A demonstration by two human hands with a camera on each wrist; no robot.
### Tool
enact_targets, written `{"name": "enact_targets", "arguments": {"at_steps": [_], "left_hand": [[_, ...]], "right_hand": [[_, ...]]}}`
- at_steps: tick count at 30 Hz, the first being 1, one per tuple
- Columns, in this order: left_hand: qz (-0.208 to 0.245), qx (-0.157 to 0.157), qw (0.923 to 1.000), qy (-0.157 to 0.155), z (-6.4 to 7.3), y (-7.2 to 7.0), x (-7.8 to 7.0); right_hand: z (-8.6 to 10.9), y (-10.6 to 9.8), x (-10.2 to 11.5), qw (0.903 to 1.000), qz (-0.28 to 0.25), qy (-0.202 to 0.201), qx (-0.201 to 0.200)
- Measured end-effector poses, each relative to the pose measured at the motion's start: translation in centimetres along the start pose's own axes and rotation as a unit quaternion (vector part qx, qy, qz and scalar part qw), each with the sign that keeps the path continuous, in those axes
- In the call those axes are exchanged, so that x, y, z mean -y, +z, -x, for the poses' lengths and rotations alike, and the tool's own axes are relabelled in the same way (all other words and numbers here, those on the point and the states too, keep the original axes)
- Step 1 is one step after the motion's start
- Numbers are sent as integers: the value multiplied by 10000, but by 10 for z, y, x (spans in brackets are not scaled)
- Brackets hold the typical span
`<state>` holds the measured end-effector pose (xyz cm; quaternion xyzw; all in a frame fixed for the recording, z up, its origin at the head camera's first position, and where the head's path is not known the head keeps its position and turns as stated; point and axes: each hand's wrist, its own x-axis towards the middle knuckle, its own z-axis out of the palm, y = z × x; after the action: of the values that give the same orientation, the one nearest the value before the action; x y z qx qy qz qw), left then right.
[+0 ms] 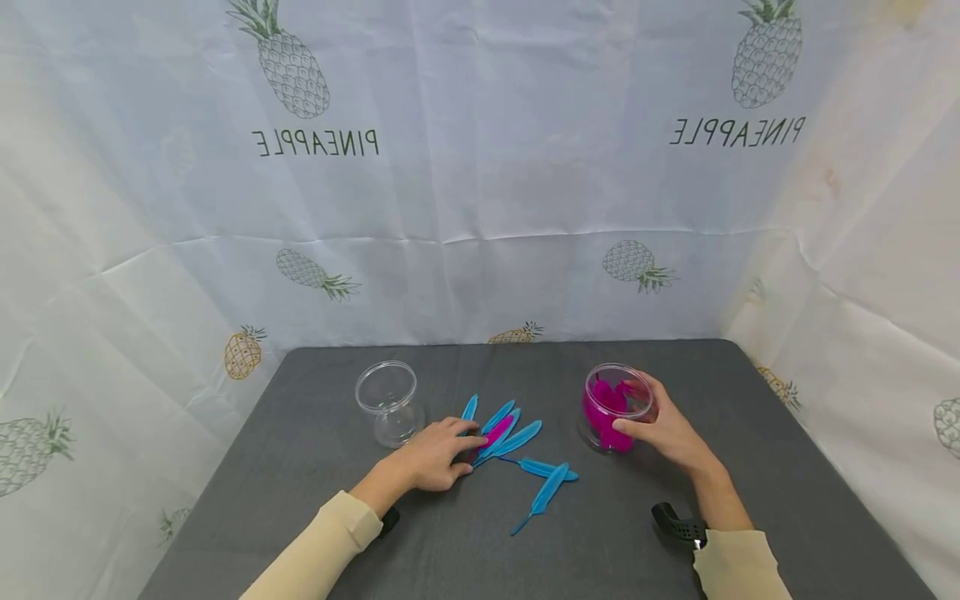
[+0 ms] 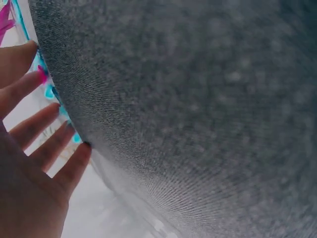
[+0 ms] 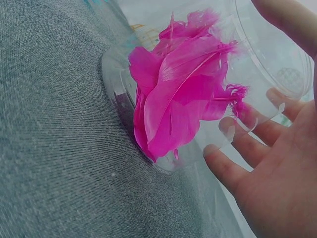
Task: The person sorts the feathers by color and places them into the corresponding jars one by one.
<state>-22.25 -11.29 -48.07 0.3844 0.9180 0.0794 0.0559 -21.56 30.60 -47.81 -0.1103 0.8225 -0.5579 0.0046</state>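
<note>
On the dark table my left hand (image 1: 435, 454) reaches over a loose fan of blue feathers (image 1: 525, 435). Its fingertips are right at a pink feather (image 1: 497, 432) lying among them. Spread, fairly straight fingers (image 2: 37, 126) show in the left wrist view, with a bit of pink by one fingertip. My right hand (image 1: 663, 425) holds a clear jar (image 1: 597, 438) by its side, thumb in front and fingers around the back. Several pink feathers (image 3: 181, 89) fill that jar, which stands upright.
A second clear jar (image 1: 386, 400) stands left of the blue feathers with nothing visible inside. Two more blue feathers (image 1: 551, 487) lie crossed nearer me. Pineapple-print curtains (image 1: 480, 192) hang behind the table (image 1: 600, 542) and on both sides.
</note>
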Motion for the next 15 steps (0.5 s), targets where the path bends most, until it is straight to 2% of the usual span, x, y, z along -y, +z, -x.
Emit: {"name": "enact_targets", "arguments": {"at_steps": [5, 15], "left_hand": [[-60, 114, 9999, -105, -1, 2, 1], [-28, -15, 10000, 79, 1, 0, 0]], "right_hand": [[0, 0, 1, 10000, 5, 18, -7], [-1, 0, -1, 10000, -34, -27, 17]]}}
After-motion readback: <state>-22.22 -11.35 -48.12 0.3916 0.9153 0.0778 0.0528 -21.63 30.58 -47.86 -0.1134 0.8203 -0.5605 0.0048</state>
